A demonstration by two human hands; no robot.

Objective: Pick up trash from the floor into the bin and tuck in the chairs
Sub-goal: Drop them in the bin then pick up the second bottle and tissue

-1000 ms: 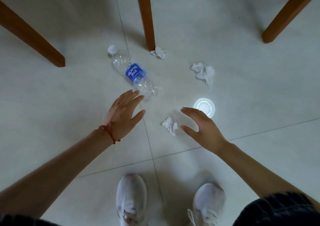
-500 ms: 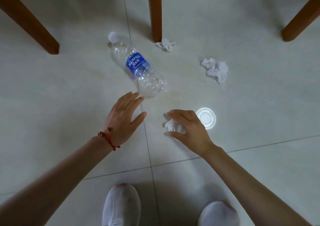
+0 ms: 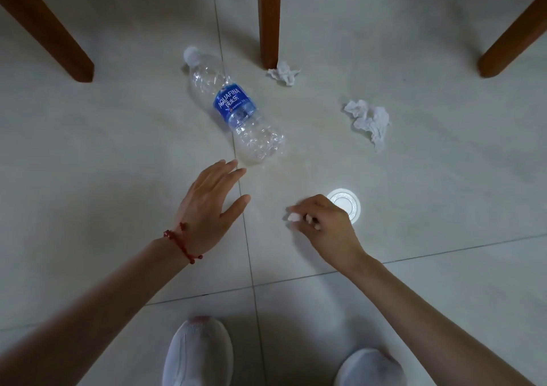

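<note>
My right hand [image 3: 325, 229] curls its fingers round a small crumpled white tissue [image 3: 294, 217] on the pale tiled floor; only bits of the tissue show between the fingers. My left hand [image 3: 207, 208], with a red bracelet at the wrist, hovers open with straight fingers just short of the base of a clear plastic bottle [image 3: 233, 107] with a blue label, lying on its side. Two more crumpled tissues lie further off: a small tissue [image 3: 283, 73] by the middle chair leg and a larger tissue [image 3: 370, 119] to the right. No bin is in view.
Three brown wooden chair legs stand at the top: a left leg [image 3: 50, 30], a middle leg [image 3: 268, 21] and a right leg [image 3: 515, 39]. A round white floor drain cover [image 3: 346, 205] sits just right of my right hand. My white shoes [image 3: 196, 353] are at the bottom.
My right hand moved left from beside the drain cover onto the nearest tissue and closed its fingers round it. My left hand stayed open near the bottle. The view shifted slightly closer.
</note>
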